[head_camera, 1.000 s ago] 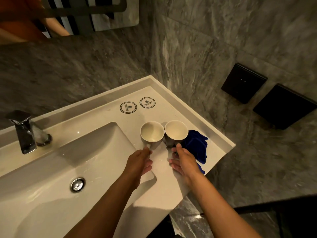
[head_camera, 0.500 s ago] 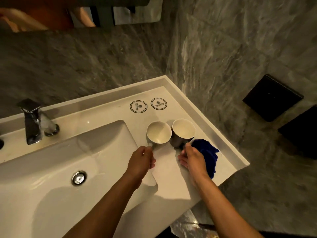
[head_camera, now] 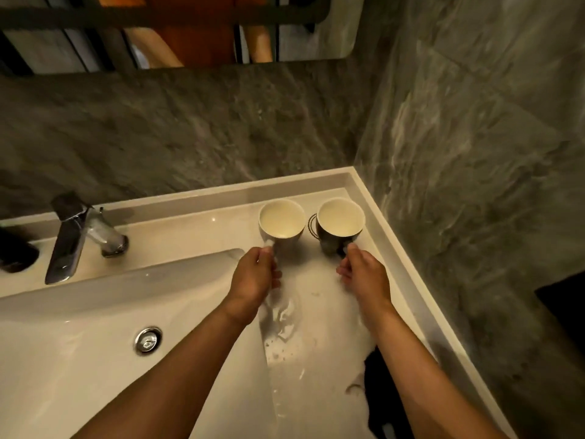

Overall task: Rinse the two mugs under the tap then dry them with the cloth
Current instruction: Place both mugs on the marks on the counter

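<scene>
Two mugs stand upright side by side on the white counter [head_camera: 319,299] near the back right corner. The white mug [head_camera: 281,221] is on the left; my left hand [head_camera: 253,277] grips its handle. The dark mug [head_camera: 340,223] with a pale inside is on the right; my right hand [head_camera: 364,277] holds its handle. Both mugs look empty. The cloth [head_camera: 380,397] lies dark and crumpled by the counter's front right edge, partly hidden under my right forearm. The chrome tap [head_camera: 79,232] stands at the left behind the basin [head_camera: 95,327]; no water runs.
A round metal drain [head_camera: 148,339] sits in the basin. A raised rim [head_camera: 411,280] borders the counter against grey stone walls at the back and right. A mirror [head_camera: 177,30] hangs above. A dark object [head_camera: 15,251] sits at the far left.
Both hands have pushed the mugs away from me, towards the back corner over the two round marks. The cloth stays behind near the front edge. The camera has tilted and come closer.
</scene>
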